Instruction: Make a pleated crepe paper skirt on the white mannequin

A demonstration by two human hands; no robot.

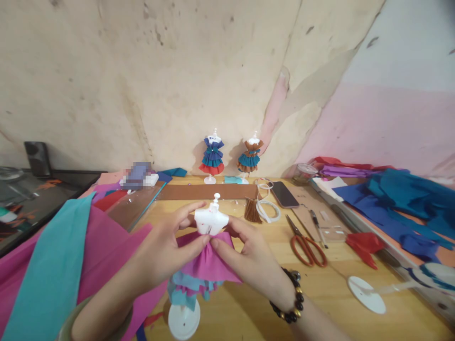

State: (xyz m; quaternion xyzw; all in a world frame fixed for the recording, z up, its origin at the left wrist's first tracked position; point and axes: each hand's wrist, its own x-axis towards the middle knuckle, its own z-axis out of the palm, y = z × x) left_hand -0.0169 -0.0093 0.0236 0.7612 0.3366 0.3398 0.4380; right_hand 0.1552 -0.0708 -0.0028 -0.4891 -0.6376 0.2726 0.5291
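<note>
A small white dress form (212, 221) stands before me on a round white base (184, 322), leaning slightly. It wears a magenta ruffle (209, 260) over light blue and magenta tiers (194, 284). My left hand (177, 241) is closed on the ruffle's top edge from the left, its thumb in front at the waist. From the right, my right hand (245, 246) pinches the same edge, the two thumb tips almost touching. The other fingers of both hands curl behind the form, partly hidden.
Two dressed mini forms (213, 154) (250, 158) stand by the wall. Scissors (305, 244), a phone (285, 194), white cord (268, 210) and a red scrap (366, 246) lie right. Magenta and turquoise cloth (53, 265) covers the left. Another form's base (367, 294) is at lower right.
</note>
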